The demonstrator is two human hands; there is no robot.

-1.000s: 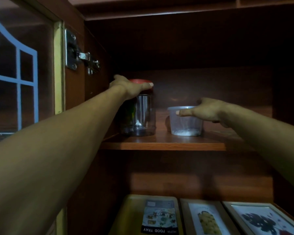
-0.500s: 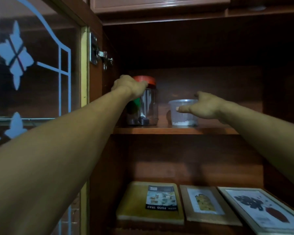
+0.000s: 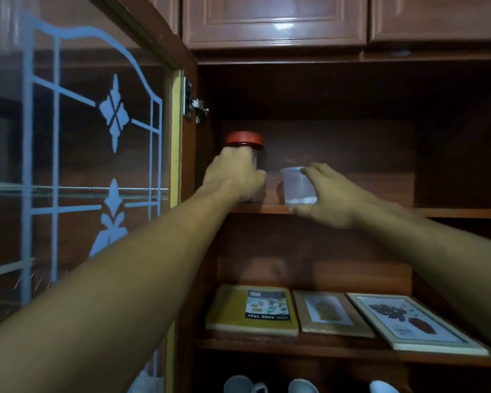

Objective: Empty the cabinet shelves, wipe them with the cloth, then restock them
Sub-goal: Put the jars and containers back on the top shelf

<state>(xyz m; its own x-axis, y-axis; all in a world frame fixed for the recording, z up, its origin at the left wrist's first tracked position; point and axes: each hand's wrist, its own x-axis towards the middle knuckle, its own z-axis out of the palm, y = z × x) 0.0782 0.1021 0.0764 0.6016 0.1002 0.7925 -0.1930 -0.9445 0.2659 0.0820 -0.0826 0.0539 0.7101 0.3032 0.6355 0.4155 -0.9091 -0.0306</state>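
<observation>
Head cam: left hand wraps the red-lidded jar mid-body, probably slick; right hand cups the flimsy-looking, near-empty tub, so squeeze gently.

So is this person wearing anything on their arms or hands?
Nothing visible. The left arm and right arm are bare to the picture's edge, no sleeves. The left hand and right hand have no gloves, and no watch, bracelet or ring shows in the dim light.

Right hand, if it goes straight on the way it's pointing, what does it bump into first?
The clear tub: the right hand seems to curl round it. Past it, further left, stands the red-lidded jar in the left hand.
</observation>
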